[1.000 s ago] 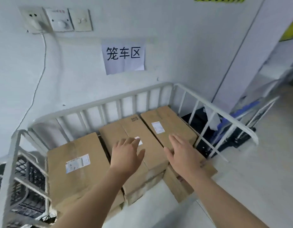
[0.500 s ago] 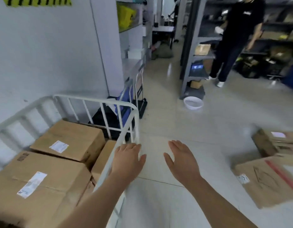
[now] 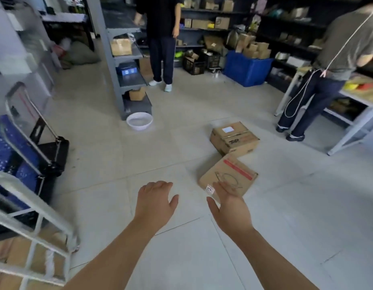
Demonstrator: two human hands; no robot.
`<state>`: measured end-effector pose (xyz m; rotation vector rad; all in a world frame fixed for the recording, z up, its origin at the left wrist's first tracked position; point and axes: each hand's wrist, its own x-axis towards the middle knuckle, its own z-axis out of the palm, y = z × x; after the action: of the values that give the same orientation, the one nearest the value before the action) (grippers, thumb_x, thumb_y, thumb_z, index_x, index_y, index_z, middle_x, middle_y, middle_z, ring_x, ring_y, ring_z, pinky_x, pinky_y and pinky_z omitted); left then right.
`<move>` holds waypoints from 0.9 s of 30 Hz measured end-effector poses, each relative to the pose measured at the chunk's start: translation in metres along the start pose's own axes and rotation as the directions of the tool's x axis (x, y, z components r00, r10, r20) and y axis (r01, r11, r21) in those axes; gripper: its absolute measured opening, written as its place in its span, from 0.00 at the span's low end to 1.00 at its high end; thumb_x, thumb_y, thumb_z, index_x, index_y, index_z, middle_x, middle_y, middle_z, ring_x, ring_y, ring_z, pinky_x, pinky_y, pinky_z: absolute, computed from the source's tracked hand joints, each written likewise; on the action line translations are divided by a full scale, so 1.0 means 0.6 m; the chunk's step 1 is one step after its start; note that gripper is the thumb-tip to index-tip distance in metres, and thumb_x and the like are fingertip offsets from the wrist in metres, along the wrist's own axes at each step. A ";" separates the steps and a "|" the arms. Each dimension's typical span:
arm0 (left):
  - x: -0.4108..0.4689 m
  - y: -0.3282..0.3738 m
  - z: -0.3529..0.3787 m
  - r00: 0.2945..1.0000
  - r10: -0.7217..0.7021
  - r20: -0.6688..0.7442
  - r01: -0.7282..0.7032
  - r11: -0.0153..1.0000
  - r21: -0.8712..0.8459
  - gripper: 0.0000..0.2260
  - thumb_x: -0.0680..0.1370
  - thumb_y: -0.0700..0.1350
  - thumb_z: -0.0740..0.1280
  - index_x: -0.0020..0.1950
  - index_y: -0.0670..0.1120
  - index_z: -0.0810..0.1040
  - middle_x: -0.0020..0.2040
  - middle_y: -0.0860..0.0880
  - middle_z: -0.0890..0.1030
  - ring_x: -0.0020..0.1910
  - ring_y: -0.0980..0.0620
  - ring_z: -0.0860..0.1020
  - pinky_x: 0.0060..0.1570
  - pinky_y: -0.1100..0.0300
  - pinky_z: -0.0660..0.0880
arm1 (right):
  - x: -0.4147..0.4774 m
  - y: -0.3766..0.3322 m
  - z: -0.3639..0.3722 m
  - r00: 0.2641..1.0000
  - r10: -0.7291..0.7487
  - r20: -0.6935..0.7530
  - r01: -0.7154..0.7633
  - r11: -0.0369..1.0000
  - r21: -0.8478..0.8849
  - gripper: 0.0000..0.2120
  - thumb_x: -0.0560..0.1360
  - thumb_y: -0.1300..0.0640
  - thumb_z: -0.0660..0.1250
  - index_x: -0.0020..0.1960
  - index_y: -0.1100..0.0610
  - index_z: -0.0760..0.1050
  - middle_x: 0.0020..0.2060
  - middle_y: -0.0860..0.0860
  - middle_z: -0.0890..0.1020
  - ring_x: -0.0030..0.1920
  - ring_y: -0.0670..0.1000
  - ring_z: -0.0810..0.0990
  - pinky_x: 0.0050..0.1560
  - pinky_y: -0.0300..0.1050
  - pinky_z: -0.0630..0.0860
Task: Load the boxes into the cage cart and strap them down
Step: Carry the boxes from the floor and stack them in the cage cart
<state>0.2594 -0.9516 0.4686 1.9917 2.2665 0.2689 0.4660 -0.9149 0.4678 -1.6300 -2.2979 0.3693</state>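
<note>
Two cardboard boxes lie on the floor ahead of me to the right: a flat one with a red stripe point(image 3: 233, 174) and, just behind it, a taller one with a white label point(image 3: 233, 139). My left hand point(image 3: 154, 203) and my right hand point(image 3: 228, 208) are held out in front of me, fingers relaxed, holding nothing. The right hand's fingertips overlap the near edge of the striped box in the view; contact cannot be told. The white cage cart point(image 3: 35, 233) stands at the lower left with brown boxes point(image 3: 16, 254) inside it.
A folded black hand trolley point(image 3: 49, 151) and a blue crate point(image 3: 5, 147) stand left of me. A white basin point(image 3: 139, 121) sits by a grey shelf unit point(image 3: 127, 65). One person point(image 3: 162, 38) stands at the back, another point(image 3: 338, 59) at a bench on the right.
My view has swung right, away from the cage cart and its boxes, to the open floor. The two floor boxes are now in front of my empty hands.
</note>
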 end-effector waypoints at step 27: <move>0.810 0.252 0.332 0.867 0.454 0.206 -0.466 0.885 0.008 0.21 0.71 0.57 0.55 0.43 0.44 0.81 0.34 0.48 0.81 0.31 0.43 0.78 0.32 0.55 0.75 | 0.512 0.516 0.100 0.750 0.662 -0.004 -0.659 0.747 0.088 0.24 0.80 0.49 0.60 0.73 0.57 0.66 0.70 0.52 0.71 0.72 0.53 0.65 0.72 0.44 0.58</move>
<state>0.3823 -0.4398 0.3208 2.4467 1.6722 0.0367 0.6158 -0.5264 0.3251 -2.3481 -1.5643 0.5677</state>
